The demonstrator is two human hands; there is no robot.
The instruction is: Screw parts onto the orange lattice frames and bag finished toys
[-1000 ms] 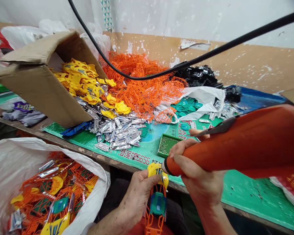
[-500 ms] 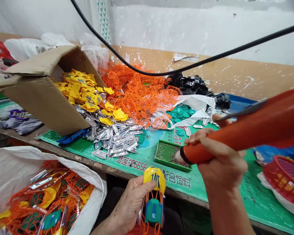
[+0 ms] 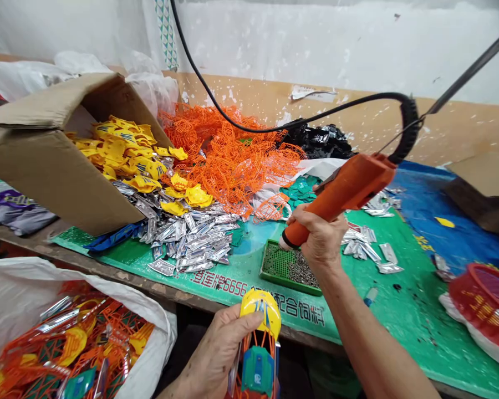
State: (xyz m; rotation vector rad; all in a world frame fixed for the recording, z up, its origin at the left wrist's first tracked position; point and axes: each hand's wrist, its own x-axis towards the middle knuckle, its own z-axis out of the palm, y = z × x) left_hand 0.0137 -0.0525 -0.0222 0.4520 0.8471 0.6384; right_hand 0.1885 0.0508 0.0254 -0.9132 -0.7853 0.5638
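Observation:
My left hand (image 3: 214,346) is closed on a toy car body (image 3: 256,370) at the bottom edge. It has a yellow end with blue marks, an orange lattice frame and a teal panel; my thumb presses the yellow part. In my right hand (image 3: 323,238) is an orange electric screwdriver (image 3: 343,185), slanting down to the left. Its pale tip is over the green perforated tray (image 3: 275,260), where small metal screws (image 3: 303,271) lie heaped at the right. Whether the tip touches the tray or carries a screw, I cannot tell.
A tipped cardboard box (image 3: 62,177) spills yellow parts (image 3: 127,149) beside silver strips (image 3: 191,238) and orange frames (image 3: 233,160). A white sack (image 3: 162,327) of mixed toy parts stands lower left. The black cable (image 3: 249,130) hangs across; a red basket (image 3: 482,310) sits right.
My right hand has moved left and away from me, swinging the screwdriver steeper, its tip now farther left over the tray. The toy car stays in my left hand, slightly lower in view.

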